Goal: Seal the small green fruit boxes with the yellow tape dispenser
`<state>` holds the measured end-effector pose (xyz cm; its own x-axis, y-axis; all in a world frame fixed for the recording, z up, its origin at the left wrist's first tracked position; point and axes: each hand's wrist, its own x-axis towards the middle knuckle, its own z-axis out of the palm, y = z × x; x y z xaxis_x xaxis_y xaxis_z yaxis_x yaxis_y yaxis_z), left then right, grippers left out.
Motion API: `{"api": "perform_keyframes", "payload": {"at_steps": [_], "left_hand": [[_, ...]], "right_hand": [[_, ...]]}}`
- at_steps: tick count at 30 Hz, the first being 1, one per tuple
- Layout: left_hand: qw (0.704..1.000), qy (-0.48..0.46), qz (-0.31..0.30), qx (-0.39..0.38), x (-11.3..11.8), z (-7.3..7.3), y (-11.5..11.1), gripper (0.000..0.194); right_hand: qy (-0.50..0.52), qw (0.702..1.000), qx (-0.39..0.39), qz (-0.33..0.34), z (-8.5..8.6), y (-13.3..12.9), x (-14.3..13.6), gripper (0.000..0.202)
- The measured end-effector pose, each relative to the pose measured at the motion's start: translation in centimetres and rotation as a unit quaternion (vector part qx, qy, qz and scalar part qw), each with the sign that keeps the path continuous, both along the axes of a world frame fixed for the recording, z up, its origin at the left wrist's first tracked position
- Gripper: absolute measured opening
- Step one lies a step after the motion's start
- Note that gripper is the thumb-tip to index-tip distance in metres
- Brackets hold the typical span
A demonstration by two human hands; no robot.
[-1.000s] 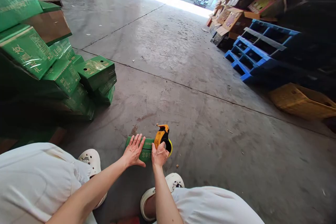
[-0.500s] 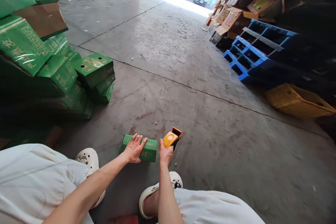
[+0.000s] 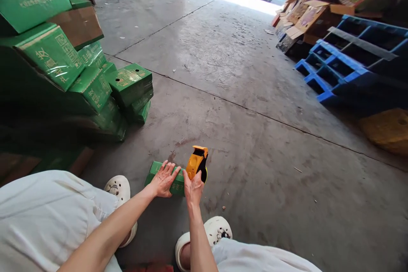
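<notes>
A small green box [image 3: 177,188] with pale printing lies on the concrete floor between two white clogs. My left hand [image 3: 165,179] rests over its top, fingers wrapped across the upper edge and thumb on the near side. In my right hand [image 3: 194,182] is an orange and black tape dispenser [image 3: 195,165], held upright at the right end of the box, its orange head pointing up and away. The dispenser and hand cover the right end of the box, so whether they touch it is hard to tell.
Green cartons [image 3: 129,83] are stacked at the left. On the right are blue pallets [image 3: 338,66], a yellow basket [image 3: 387,129] and a heap of opened cardboard boxes [image 3: 314,15]. A red object [image 3: 149,268] shows at the bottom edge.
The tape dispenser has moved left to the box's right end and turned more upright. My left hand keeps its place on the box. The view has swung slightly left.
</notes>
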<state>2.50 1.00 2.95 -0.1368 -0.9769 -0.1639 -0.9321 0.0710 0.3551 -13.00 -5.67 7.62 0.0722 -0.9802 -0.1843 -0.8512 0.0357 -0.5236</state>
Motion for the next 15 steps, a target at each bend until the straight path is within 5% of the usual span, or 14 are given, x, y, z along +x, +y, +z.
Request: {"api": "perform_keyframes", "payload": {"at_steps": [3, 8, 15], "left_hand": [[1.0, 0.008, 0.0, -0.002, 0.3, 0.1, -0.1, 0.121], [1.0, 0.015, 0.007, 0.007, -0.2, 0.0, 0.3, 0.119], [0.988, -0.046, 0.145, -0.005, -4.6, -2.3, 1.3, 0.132]], "right_hand": [[0.09, 0.994, 0.005, 0.055, -1.2, 0.8, 0.8, 0.052], [0.144, 0.989, -0.001, 0.046, -1.8, 1.0, 1.2, 0.044], [0.157, 0.986, 0.007, 0.051, -1.0, 1.3, 1.3, 0.049]]}}
